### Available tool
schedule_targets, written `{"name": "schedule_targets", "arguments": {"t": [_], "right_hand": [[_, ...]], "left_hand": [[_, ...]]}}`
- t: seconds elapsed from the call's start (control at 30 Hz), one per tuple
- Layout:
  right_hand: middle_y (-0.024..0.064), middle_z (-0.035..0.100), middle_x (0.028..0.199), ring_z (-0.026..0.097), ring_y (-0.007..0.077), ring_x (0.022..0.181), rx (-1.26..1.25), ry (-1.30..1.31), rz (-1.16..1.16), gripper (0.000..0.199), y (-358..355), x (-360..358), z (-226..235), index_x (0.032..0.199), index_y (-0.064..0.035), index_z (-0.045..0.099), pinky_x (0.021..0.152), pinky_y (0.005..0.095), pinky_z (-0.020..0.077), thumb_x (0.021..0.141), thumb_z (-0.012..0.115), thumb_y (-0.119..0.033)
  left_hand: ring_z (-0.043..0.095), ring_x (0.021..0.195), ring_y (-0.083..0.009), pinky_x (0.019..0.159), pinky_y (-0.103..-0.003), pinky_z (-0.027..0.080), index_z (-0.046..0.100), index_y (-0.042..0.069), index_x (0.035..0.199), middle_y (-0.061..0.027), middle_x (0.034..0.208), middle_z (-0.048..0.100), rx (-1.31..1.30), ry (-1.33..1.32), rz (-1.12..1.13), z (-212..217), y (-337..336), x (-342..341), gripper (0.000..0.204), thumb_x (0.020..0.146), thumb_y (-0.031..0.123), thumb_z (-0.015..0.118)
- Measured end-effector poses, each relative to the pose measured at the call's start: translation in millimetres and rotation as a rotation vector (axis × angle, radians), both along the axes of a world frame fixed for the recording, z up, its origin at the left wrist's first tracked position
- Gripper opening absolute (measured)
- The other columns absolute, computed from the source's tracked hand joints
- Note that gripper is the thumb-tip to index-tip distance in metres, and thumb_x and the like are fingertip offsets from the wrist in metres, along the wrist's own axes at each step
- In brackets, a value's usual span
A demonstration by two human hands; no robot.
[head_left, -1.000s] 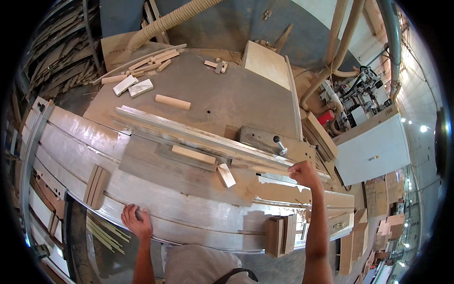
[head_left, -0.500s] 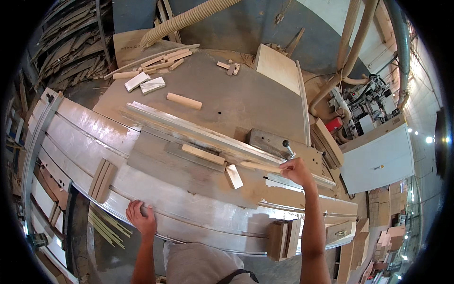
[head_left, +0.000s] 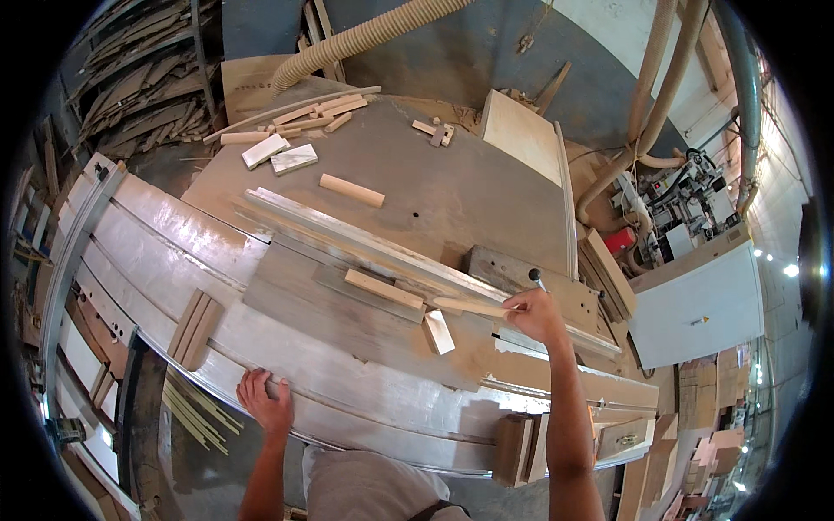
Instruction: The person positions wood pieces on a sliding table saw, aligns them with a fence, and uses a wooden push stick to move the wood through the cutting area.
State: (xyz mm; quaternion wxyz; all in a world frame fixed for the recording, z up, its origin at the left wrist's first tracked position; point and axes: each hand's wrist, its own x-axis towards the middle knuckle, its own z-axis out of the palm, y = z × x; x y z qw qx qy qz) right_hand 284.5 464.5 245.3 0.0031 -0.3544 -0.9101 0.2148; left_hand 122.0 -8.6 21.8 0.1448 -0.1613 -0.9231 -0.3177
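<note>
My right hand (head_left: pixel 532 314) is closed around one end of a thin, pale wooden stick (head_left: pixel 473 306). The stick points left along the metal fence (head_left: pixel 373 247), its tip close to the end of a wooden strip (head_left: pixel 384 288) lying by the fence. Just below that tip, a small white-faced wood block (head_left: pixel 438 332) sits at an angle on the table. My left hand (head_left: pixel 266 399) rests at the near edge of the metal sliding table (head_left: pixel 347 395), fingers apart and holding nothing.
Three brown wood pieces (head_left: pixel 195 330) lie left on the table; more wood blocks (head_left: pixel 519 447) stand at its near right edge. Beyond the fence are a loose wood piece (head_left: pixel 352 190) and a pile of offcuts (head_left: pixel 317 113). A black-knobbed lever (head_left: pixel 536 276) rises beside my right hand.
My right hand has moved the stick left along the fence, bringing its tip nearer the wooden strip. My left hand stays at the table edge. The whole view has shifted slightly.
</note>
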Motion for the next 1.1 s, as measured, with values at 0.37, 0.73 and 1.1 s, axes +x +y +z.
{"name": "schedule_targets", "arguments": {"t": [0.37,0.73,1.1], "right_hand": [[0.0149,0.072,0.075,0.069,0.0204,0.067,-0.026,0.036,0.03,0.027,-13.1,-30.0,-5.4,0.098,-0.0054,0.079,0.065,0.0324,0.054,0.071,0.075,-0.011],[0.0176,0.074,0.084,0.073,0.0306,0.079,-0.039,0.048,0.066,0.027,-27.4,-66.2,-14.5,0.096,-0.01,0.08,0.076,0.0383,0.0568,0.07,0.074,-0.017],[0.0176,0.074,0.089,0.073,0.0318,0.083,-0.1,0.15,0.132,0.025,-56.6,-111.2,-39.8,0.094,-0.0093,0.079,0.078,0.0387,0.0572,0.072,0.072,-0.018]], "left_hand": [[0.051,0.123,-0.0381,0.111,-0.054,0.031,0.063,0.008,0.107,-0.013,0.117,0.063,0.021,-0.005,0.001,3.3,-0.6,1.3,0.033,0.079,0.022,0.074],[0.051,0.124,-0.0389,0.112,-0.055,0.029,0.063,0.008,0.107,-0.0129,0.118,0.063,0.026,-0.003,0.004,2.2,-1.0,1.4,0.036,0.077,0.023,0.076],[0.051,0.124,-0.0372,0.112,-0.055,0.028,0.062,0.009,0.107,-0.01,0.117,0.063,0.025,-0.04,0.026,3.7,-1.0,2.7,0.04,0.075,0.028,0.077]]}}
